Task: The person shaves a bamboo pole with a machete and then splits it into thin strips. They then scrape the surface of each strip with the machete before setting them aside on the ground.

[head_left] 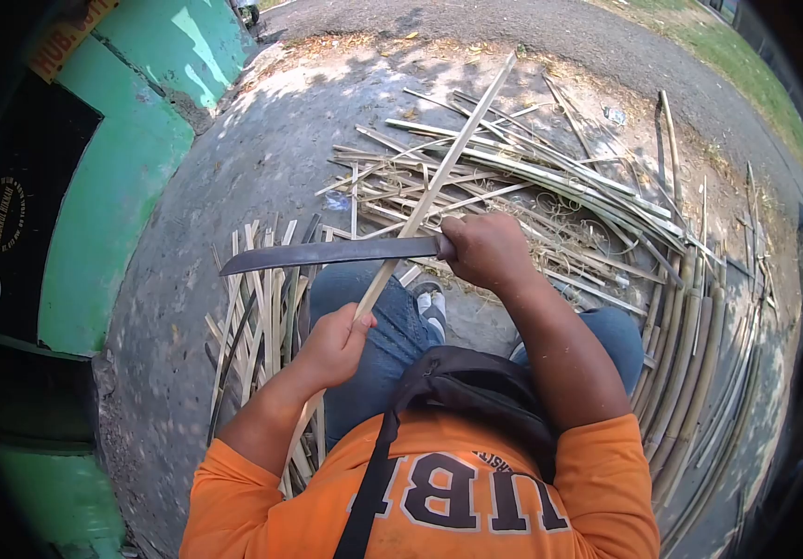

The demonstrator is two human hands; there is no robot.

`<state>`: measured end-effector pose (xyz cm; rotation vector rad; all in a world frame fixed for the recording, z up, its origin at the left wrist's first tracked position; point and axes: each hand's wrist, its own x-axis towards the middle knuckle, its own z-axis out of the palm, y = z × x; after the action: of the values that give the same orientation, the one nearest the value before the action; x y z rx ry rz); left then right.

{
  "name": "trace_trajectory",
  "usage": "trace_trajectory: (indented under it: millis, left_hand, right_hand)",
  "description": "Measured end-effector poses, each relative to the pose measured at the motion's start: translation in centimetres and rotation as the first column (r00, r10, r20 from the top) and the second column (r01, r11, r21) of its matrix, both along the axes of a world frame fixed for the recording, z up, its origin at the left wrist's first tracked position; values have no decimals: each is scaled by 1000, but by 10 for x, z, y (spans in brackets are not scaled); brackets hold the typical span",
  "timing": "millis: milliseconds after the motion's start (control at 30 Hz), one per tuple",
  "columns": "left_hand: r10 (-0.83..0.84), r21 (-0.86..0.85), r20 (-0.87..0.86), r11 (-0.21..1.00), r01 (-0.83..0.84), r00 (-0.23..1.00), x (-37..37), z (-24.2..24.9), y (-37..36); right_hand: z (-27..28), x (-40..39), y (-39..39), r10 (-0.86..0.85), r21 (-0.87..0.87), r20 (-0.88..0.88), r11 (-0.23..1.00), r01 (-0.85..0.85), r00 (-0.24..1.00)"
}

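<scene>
My right hand [490,250] is closed round the handle of a machete [327,253]. Its long dark blade points left and lies across a pale bamboo strip [462,140], appearing to touch it. The lower part of this strip is in the grip of my left hand [338,347], a short way below the blade. From there the strip slants up and away to the right, its far end over the ground. Part of its lower end is hidden by my left hand and forearm.
Many split bamboo strips [504,191] lie heaped in front of me. More cut strips [275,307] are stacked at my left, and round bamboo poles [690,373] lie at my right. A green wall [108,214] stands on the left. Beyond the heap runs a road [550,33].
</scene>
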<state>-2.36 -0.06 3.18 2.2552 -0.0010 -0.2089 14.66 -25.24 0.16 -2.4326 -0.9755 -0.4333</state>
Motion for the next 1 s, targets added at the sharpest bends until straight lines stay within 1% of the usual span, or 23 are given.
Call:
trace_trajectory:
  millis: [33, 67, 100, 167, 200, 233, 300, 367, 400, 500, 533, 567, 633, 700, 767, 833, 867, 933, 967, 1000]
  left_hand:
    - [-10, 9, 22, 1000, 10, 1000, -5, 3, 2]
    - [-19, 17, 42, 1000, 18, 999, -11, 6, 3]
    - [-12, 25, 32, 1000, 11, 999, -11, 10, 3]
    - [3, 36, 20, 999, -4, 1000, -8, 16, 0]
    - [8, 41, 51, 999, -10, 999, -7, 14, 0]
    - [8, 49, 77, 999, -12, 997, -8, 8, 1]
    - [-5, 37, 87, 999, 2, 996, -5, 3, -2]
    - [-22, -2, 62, 1000, 23, 998, -3, 2, -9]
    - [-25, -1, 40, 1000, 25, 999, -2, 4, -10]
    - [-17, 15, -7, 1000, 17, 1000, -9, 7, -5]
    - [-12, 26, -6, 1000, 12, 1000, -16, 6, 2]
    - [-9, 35, -2, 999, 9, 1000, -19, 6, 6]
    - [16, 20, -2, 1000, -16, 1000, -19, 8, 2]
    - [29, 22, 32, 999, -29, 999, -15, 7, 1]
    - [25, 41, 83, 999, -28, 996, -13, -1, 1]
    - [23, 11, 19, 1000, -23, 1000, -10, 2, -8]
    - [21, -2, -9, 1000, -22, 1000, -8, 4, -10]
    - [-10, -5, 0, 1000, 10, 1000, -9, 1, -6]
    - [-22, -7, -1, 1000, 22, 1000, -13, 0, -3]
    - [-9, 3, -15, 1000, 9, 1000, -20, 0, 1]
  right_hand:
    - [2, 8, -9, -91, -21, -18, 996, 91, 996]
    - [-10, 24, -24, -176, 32, -57, 984, 178, 983]
    - [-7, 32, -31, -258, 82, -92, 961, 265, 962]
    - [-8, 32, -32, -258, 47, -72, 964, 261, 964]
    - [0, 28, -32, -260, 30, -60, 965, 262, 964]
    - [9, 18, -24, -280, -2, -121, 959, 282, 952]
    - [7, 2, -15, -117, 35, -74, 992, 119, 990]
    - [7, -11, 2, -8, -61, -100, 998, 2, 995]
    - [8, -17, 8, 40, -44, 16, 998, -39, 999]
    - [3, -2, -5, 40, 1, 76, 999, -40, 996]
    - [1, 11, -20, -69, -5, 1, 998, 69, 998]
    - [-5, 26, -30, -248, 33, -98, 967, 252, 964]
    - [-8, 35, -37, -278, 4, -115, 960, 280, 954]
    - [-6, 27, -28, -265, 42, -150, 961, 274, 952]
    - [-6, 11, -16, -184, 61, -90, 980, 190, 979]
    - [-2, -2, -4, -62, -17, -99, 998, 60, 993]
    - [-3, -4, -3, -30, -8, -74, 1000, 29, 997]
    - [-4, -1, -2, 35, 10, -13, 999, -35, 999]
    - [-9, 10, -11, -64, -60, 26, 996, 66, 998]
    - [-26, 29, -27, -191, 11, -42, 981, 191, 981]
